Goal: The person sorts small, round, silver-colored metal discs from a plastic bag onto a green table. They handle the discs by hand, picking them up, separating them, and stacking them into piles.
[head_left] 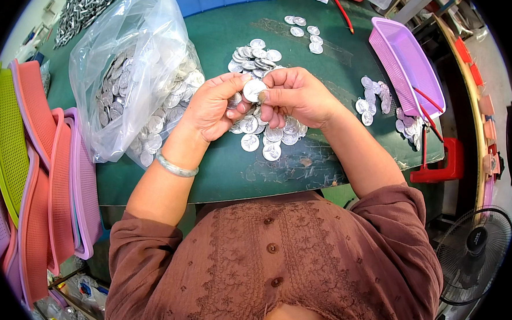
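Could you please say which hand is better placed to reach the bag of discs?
Likely the left hand: it is nearer the bag, while the right hand lies beyond the held disc.

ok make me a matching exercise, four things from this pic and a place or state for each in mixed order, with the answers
Things
1. right hand
2. bracelet
3. bag
4. fan

Places or states
A. around the left wrist
B. at the lower right of the picture
C. thumb and finger on a silver disc
D. see-through, with many discs inside

Pairs: 1-C, 2-A, 3-D, 4-B
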Available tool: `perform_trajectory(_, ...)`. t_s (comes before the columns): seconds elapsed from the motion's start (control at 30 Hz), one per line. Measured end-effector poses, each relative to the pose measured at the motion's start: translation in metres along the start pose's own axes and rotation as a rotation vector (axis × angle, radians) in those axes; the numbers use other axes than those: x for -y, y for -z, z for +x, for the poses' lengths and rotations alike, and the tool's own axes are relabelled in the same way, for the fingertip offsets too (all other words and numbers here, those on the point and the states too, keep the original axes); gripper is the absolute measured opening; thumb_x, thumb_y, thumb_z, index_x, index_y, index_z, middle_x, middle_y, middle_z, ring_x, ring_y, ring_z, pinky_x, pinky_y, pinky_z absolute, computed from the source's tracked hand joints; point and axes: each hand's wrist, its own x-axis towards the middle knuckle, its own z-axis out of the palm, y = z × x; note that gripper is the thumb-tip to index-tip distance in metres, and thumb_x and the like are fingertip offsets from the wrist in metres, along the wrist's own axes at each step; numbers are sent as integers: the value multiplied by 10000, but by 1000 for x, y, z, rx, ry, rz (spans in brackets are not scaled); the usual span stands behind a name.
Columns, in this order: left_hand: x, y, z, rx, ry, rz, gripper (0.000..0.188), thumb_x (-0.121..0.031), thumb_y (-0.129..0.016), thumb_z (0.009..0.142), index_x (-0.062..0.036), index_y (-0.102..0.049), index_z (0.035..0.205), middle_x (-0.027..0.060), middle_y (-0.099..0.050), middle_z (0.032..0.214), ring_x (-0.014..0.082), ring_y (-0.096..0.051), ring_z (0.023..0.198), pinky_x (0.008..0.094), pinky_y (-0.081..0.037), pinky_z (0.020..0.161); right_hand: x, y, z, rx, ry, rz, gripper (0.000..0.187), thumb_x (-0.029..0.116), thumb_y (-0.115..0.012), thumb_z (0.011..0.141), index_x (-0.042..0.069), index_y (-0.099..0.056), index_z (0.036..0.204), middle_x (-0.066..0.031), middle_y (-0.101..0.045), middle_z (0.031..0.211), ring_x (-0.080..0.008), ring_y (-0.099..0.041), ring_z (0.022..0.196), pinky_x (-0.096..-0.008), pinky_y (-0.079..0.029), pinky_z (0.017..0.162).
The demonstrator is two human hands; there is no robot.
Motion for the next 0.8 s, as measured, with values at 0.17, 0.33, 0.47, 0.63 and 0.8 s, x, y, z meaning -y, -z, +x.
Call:
perform_trajectory(0.17,0,0,0,6,0,3,146,-154,-507,849,-16,-550,828,47,-550,688,57,-459,492,122,-294,351,-1,1,1,2,11,-4,96,92,-557,811,4,-522,825,-114,-607,644,-126,-575,494,-204,-447,424)
perform_trajectory(0.33,1,1,1,7,1,-5,148,-159,-503,852,-21,-549,828,40,-555,689,56,-463,491,124,-297,351,-1,0,0,-2,14,-19,105,99,-558,813,2,-520,825,-114,-607,646,-124,-572,492,-204,-447,426)
perform_trajectory(0.47,0,2,1,21,-3,3,152,-165,-502,854,-23,-550,830,37,-558,693,54,-462,491,124,-299,354,0,-1,0,-11,30,-48,111,97,-558,812,-5,-519,833,-113,-605,646,-125,-571,498,-207,-447,436)
perform_trajectory(0.63,-3,1,0,23,-8,5,140,-154,-520,847,-24,-539,798,39,-543,667,64,-474,498,141,-315,371,4,-6,-2,-40,43,-95,118,106,-566,803,-5,-530,785,-91,-601,646,-112,-554,516,-212,-433,460)
perform_trajectory(0.8,-3,3,0,17,-20,21,127,-162,-544,836,-42,-545,797,27,-540,661,62,-475,488,145,-320,372,3,-7,-4,-56,66,-112,115,100,-563,803,-8,-525,805,-95,-597,649,-116,-552,521,-218,-430,464)
